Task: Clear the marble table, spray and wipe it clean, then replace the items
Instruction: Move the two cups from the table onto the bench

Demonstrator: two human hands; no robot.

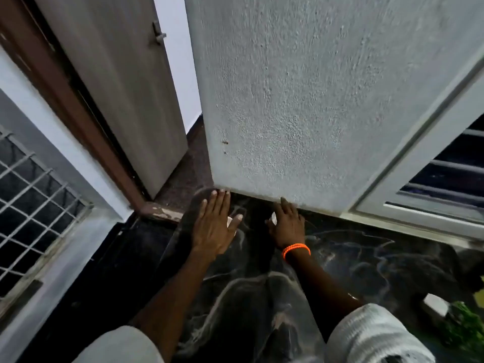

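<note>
Black veined marble table runs up to a rough grey wall. Both hands reach to its far edge by the wall. The left hand lies flat, fingers spread, with something white just under its thumb side. The right hand, an orange band at its wrist, curls over another white bit; whether either hand grips cannot be told. A door stands open at left.

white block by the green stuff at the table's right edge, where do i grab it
Likely from above, pinching two opposite sides: the white block lies flat on the marble table, top bare. Approach from its left; the green stuff crowds its right. It's blurred, so unsure.
</note>
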